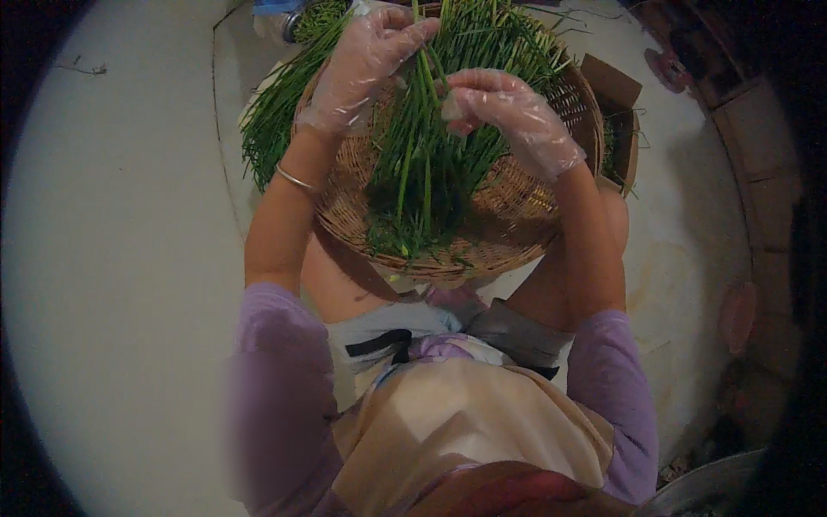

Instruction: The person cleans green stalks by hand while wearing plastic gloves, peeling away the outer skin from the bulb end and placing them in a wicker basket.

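A round wicker basket in front of my knees holds long, thin green garlic chives. My left hand, in a clear plastic glove, is closed at the far side of the basket on a few chive stalks that hang down toward me. Just right of these stalks, my right hand, gloved the same way, has its fingers pinched together at a chive blade. Its fingertips are partly hidden. More chives lie over the basket's left rim and across its far side, and short loose bits gather at the near rim.
Right of the basket stands an open cardboard box with green scraps in it. A blue item and a container of greens sit at the far left. Pale floor surrounds me, and dark objects line the right edge.
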Motion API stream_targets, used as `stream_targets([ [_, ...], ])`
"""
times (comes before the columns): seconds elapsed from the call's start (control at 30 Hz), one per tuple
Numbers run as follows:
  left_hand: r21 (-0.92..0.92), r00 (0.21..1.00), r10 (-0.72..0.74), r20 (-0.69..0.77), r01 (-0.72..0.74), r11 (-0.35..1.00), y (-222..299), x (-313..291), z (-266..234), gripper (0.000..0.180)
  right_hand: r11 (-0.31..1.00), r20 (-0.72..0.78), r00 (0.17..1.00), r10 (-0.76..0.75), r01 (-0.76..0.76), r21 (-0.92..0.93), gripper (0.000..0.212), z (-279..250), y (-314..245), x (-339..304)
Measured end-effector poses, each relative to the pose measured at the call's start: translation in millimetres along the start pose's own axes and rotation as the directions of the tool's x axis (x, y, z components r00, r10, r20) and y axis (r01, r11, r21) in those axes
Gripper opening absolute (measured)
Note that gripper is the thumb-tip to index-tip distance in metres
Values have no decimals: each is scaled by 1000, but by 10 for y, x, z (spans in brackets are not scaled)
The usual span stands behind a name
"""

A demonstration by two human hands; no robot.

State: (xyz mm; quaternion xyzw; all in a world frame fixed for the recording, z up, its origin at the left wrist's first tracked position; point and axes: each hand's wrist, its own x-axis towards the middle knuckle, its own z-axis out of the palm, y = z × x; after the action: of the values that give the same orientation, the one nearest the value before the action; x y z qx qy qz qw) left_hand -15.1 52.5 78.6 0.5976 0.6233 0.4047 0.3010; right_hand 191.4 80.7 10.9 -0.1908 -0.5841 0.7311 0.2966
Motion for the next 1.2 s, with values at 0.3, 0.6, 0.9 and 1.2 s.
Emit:
stream_targets([
  [0.3, -382, 983, 101, 156, -34, 923, -445, -265, -22, 40, 990, -16, 991, 132, -133, -46, 25, -8, 15, 71],
  [0.6, -375, 993, -17, 120, 61, 925, -656, -371, -5, 35, 980, 33, 982, 187, -189, 69, 40, -64, 36, 47],
  [0.9, -497, 984, -30, 175, 115, 860, -696, -407, 60, 33, 980, 14, 994, 111, -111, 162, 37, -141, 61, 83],
  [1.2, -393, 995, 65, 79, -29, 919, -857, -414, 178, 28, 996, -110, 994, 23, -32, -82, 36, -3, 128, 120],
])
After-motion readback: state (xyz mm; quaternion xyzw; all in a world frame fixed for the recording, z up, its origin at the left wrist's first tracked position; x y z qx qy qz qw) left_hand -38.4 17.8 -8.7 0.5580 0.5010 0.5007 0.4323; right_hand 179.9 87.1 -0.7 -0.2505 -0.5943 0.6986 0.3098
